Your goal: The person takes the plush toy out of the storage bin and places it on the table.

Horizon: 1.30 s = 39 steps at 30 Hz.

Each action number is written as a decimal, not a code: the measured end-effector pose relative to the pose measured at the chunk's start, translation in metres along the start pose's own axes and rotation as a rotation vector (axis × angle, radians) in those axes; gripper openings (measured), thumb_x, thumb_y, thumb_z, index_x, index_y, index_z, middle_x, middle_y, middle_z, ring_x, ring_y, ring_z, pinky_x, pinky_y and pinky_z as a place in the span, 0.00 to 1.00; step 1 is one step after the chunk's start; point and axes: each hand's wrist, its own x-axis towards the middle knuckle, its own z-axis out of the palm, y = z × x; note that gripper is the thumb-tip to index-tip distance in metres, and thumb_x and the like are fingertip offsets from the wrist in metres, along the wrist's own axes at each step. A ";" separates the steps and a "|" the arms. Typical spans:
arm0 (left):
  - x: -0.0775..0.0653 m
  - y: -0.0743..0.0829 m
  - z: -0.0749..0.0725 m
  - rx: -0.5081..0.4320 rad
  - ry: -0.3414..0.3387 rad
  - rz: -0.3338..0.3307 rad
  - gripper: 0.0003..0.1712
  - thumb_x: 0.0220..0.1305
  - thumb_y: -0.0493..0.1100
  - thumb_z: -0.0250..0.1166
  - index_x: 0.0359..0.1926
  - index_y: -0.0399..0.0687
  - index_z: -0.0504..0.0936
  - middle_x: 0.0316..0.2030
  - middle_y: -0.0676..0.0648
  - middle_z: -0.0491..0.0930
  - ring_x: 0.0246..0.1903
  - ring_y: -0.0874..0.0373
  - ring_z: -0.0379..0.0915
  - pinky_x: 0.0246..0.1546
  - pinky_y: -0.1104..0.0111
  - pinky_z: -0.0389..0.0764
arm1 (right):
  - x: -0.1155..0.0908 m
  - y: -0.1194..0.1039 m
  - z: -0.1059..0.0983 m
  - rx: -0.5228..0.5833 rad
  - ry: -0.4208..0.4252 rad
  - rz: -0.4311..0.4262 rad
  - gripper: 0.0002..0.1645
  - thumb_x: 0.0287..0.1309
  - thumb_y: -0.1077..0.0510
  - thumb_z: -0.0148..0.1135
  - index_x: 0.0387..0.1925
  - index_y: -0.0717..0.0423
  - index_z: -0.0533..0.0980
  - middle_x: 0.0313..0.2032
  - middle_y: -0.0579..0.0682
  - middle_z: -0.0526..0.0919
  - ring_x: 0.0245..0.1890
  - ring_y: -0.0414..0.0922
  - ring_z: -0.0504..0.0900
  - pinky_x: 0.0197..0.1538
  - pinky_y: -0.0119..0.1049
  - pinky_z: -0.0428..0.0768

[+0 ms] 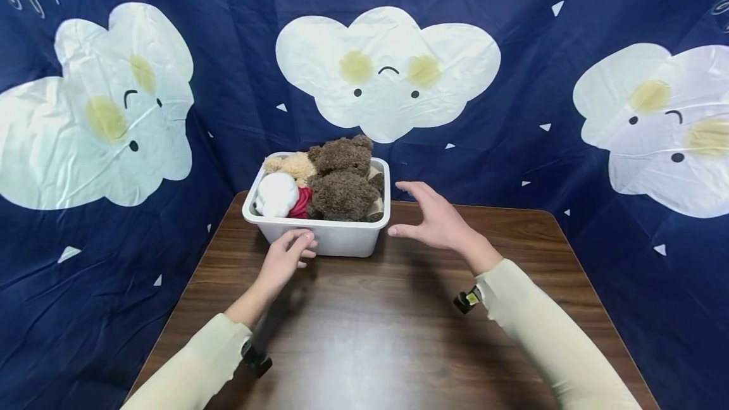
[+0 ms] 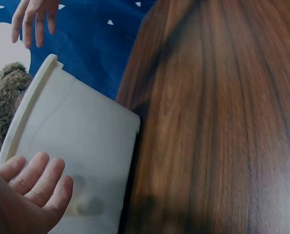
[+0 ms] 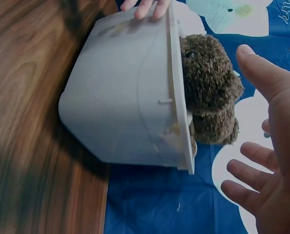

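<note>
A white plastic bin (image 1: 342, 239) filled with plush toys stands toward the back of the table. Two brown teddy bears (image 1: 343, 195) fill its right part. To their left lie a tan plush toy (image 1: 296, 166) and a white plush toy (image 1: 277, 195), with red cloth (image 1: 300, 203) beside the white one. My left hand (image 1: 287, 257) is at the bin's front wall, fingers loosely bent near the rim and holding nothing. Off the bin's right side, my right hand (image 1: 435, 217) hovers with thumb and fingers spread apart, nothing between them.
The brown wood-grain table (image 1: 364, 334) reaches back to a dark blue cloth (image 1: 239, 81) printed with clouds, which hangs behind and on both sides. Small black devices are strapped at both wrists over pale sleeves (image 1: 547, 328).
</note>
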 end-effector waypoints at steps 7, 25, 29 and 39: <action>0.008 0.004 0.004 -0.153 0.024 -0.079 0.28 0.76 0.57 0.57 0.57 0.35 0.77 0.51 0.34 0.86 0.42 0.47 0.87 0.37 0.62 0.86 | 0.031 -0.007 0.015 0.097 -0.007 0.003 0.59 0.49 0.29 0.75 0.76 0.47 0.61 0.72 0.50 0.69 0.66 0.52 0.75 0.66 0.51 0.74; 0.020 0.007 0.002 -0.468 0.047 -0.225 0.13 0.76 0.50 0.60 0.50 0.46 0.76 0.35 0.53 0.91 0.34 0.62 0.87 0.36 0.72 0.84 | 0.084 -0.023 0.037 0.197 -0.113 -0.019 0.56 0.50 0.37 0.79 0.76 0.47 0.63 0.72 0.48 0.69 0.70 0.50 0.70 0.70 0.50 0.72; 0.020 0.005 0.001 -0.484 0.057 -0.230 0.13 0.76 0.50 0.61 0.49 0.45 0.76 0.34 0.54 0.91 0.34 0.63 0.87 0.35 0.73 0.84 | 0.087 -0.025 0.043 0.166 -0.117 -0.015 0.56 0.49 0.37 0.80 0.75 0.47 0.64 0.73 0.48 0.69 0.73 0.49 0.68 0.72 0.48 0.68; 0.025 0.006 0.000 -0.519 0.086 -0.249 0.11 0.75 0.45 0.62 0.49 0.44 0.75 0.34 0.56 0.91 0.35 0.64 0.88 0.34 0.75 0.83 | 0.091 -0.024 0.053 0.181 -0.128 0.033 0.55 0.48 0.38 0.81 0.74 0.42 0.64 0.75 0.50 0.67 0.76 0.53 0.63 0.74 0.54 0.66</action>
